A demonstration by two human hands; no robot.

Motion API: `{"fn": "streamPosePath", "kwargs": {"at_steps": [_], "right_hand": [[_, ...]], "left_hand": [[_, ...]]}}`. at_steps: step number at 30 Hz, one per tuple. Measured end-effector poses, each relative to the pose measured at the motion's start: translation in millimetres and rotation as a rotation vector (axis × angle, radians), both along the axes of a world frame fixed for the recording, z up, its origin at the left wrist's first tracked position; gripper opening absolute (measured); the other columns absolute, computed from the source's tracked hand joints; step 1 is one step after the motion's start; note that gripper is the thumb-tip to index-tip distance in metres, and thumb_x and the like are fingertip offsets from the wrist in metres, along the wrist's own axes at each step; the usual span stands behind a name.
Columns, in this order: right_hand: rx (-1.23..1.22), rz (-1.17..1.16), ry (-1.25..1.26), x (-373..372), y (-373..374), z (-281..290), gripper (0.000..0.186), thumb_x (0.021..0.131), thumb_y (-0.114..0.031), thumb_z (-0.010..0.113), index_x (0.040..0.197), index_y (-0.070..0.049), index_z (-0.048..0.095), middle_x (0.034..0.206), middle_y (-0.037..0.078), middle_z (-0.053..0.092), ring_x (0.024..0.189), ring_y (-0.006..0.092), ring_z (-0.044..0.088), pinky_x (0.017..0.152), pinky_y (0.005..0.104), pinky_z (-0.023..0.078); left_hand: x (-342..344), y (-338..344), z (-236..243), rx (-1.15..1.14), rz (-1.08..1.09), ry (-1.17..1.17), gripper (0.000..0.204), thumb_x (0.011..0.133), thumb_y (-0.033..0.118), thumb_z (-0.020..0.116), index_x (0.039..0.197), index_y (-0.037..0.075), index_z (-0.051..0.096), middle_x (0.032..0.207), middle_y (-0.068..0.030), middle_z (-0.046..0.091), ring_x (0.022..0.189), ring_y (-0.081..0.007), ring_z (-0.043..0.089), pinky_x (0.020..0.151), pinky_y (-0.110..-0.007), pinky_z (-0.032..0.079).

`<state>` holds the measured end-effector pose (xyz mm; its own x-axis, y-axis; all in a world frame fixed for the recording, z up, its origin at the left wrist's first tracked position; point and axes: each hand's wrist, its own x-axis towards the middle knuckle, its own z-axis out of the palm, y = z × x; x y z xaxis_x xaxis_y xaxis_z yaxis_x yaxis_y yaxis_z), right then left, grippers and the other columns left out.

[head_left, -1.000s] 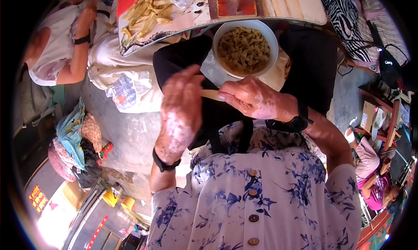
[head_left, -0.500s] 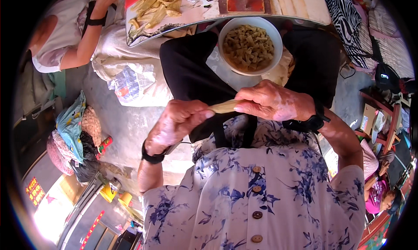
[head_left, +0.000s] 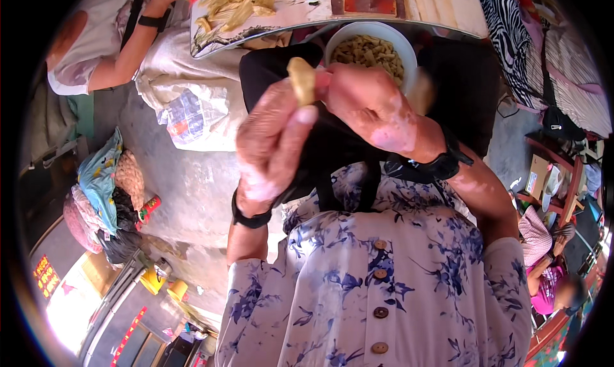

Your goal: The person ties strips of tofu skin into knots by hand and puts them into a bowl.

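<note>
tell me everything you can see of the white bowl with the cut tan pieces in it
The round, white, smooth-looking bowl could be plastic. It is open-topped and holds many small tan cut pieces. It is between two black-trousered legs, by the near edge of the pale patterned table. The bare right hand blocks part of its near side from view; whether they touch, and what supports the bowl, cannot be told.

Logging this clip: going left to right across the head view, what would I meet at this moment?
Light blue patterned bundle, white sack, left hand holding a pale yellow strip, right hand, zebra-striped cloth, black pouch.
</note>
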<state>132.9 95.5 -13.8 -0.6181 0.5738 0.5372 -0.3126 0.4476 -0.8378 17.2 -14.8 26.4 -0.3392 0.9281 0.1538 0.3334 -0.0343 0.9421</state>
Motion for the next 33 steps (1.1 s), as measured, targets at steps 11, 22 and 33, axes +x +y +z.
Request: {"fn": "streamPosePath", "kwargs": {"at_steps": [11,22,33], "right_hand": [[-0.174,0.246,-0.480,26.5,2.5,-11.4,0.013,0.089,-0.009,0.051,0.081,0.002,0.049,0.063,0.011,0.050,0.056,0.0249,0.052,0.053,0.0317,0.041],[-0.298,0.198,-0.571,41.3,-5.0,-22.6,0.027,0.079,0.006,0.062,0.104,-0.001,0.055,0.084,0.007,0.057,0.072,0.0152,0.056,0.059,0.0237,0.047],[-0.875,0.032,-0.414,25.0,-14.2,4.8,0.027,0.095,-0.021,0.046,0.100,0.003,0.058,0.065,-0.001,0.050,0.056,0.0052,0.044,0.054,0.0185,0.042]], "left_hand": [[2.7,1.1,-33.9,-0.006,-0.085,0.601,0.030,0.077,-0.007,0.063,0.107,-0.002,0.060,0.106,-0.0172,0.062,0.093,-0.0315,0.062,0.081,-0.032,0.050],[16.9,7.3,-47.9,0.152,-0.075,0.524,0.019,0.073,0.000,0.068,0.091,-0.003,0.063,0.100,-0.0137,0.061,0.076,-0.0271,0.063,0.064,-0.029,0.053],[7.8,-7.2,-53.2,0.102,0.121,-0.254,0.017,0.077,-0.002,0.067,0.094,0.000,0.064,0.103,-0.0119,0.061,0.086,-0.0148,0.060,0.075,-0.027,0.050]]}}
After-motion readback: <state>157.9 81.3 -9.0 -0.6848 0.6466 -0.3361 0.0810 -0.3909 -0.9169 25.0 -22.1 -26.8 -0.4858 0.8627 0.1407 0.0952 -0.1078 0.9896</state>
